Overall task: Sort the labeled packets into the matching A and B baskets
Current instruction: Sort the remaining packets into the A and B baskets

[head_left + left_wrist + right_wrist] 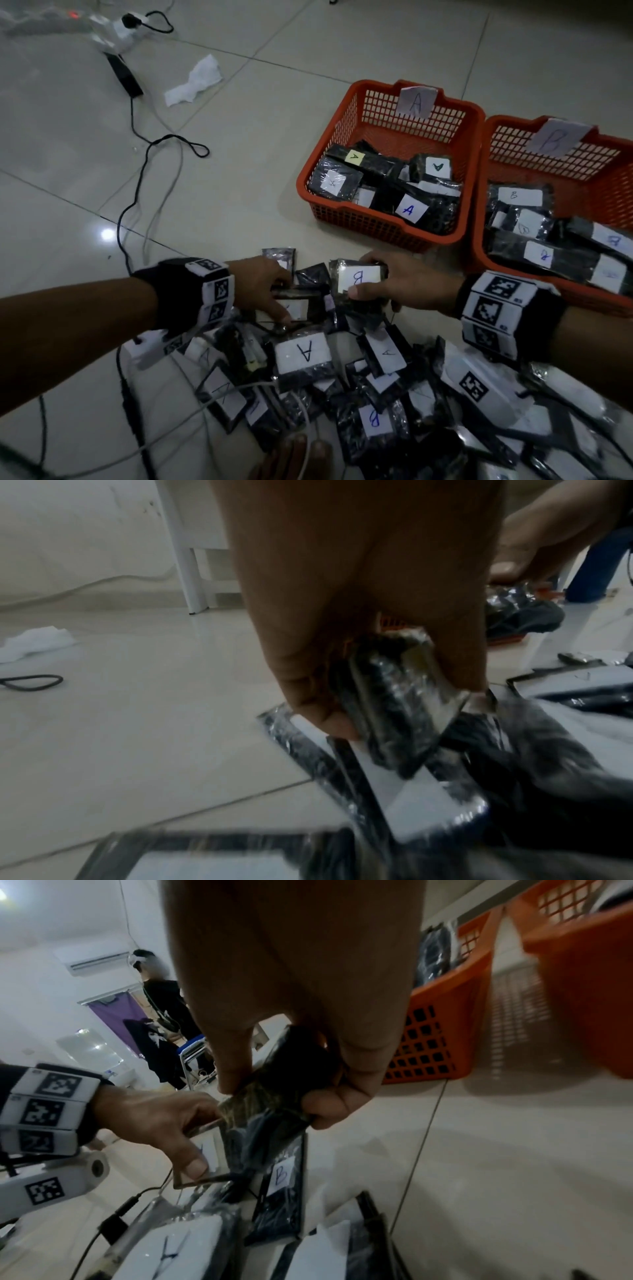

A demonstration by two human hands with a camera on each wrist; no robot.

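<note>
Black B packet (358,279) pinched in right hand (407,284): carry toward two o'clock, B basket (613,178); left hand (258,286) grips another packet (298,306).

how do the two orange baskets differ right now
The left basket carries a paper tag marked A, and the packets in it show A labels; the right basket is tagged B and holds B packets. The left basket is fully in the head view; the right one runs off the frame's edge. Both are orange mesh plastic, side by side on the floor.
</note>
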